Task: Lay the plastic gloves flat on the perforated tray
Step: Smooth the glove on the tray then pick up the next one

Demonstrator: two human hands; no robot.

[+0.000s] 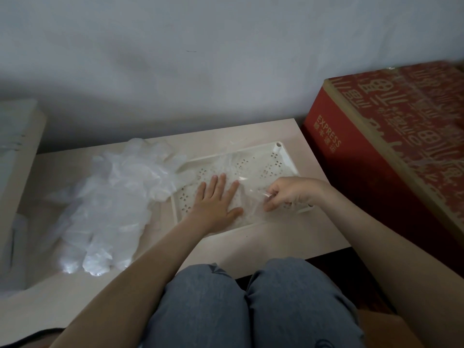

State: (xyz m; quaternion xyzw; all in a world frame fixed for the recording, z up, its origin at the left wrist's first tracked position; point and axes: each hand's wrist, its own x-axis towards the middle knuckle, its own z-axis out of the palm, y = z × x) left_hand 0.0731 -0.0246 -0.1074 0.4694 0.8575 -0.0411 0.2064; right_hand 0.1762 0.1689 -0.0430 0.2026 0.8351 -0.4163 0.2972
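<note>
Glove (251,197) on tray (288,159), left grip (217,199) pressing flat, right grip (288,193) pinching its edge

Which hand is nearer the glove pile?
Left. The left hand presses flat just beside the pile; the right hand pinches a glove farther across the tray.

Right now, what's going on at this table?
A person is smoothing a clear glove on the tray. The left hand presses flat on it, while the right hand pinches its edge near the tray's front right. A pile of more gloves lies on the table, left of the tray.
</note>
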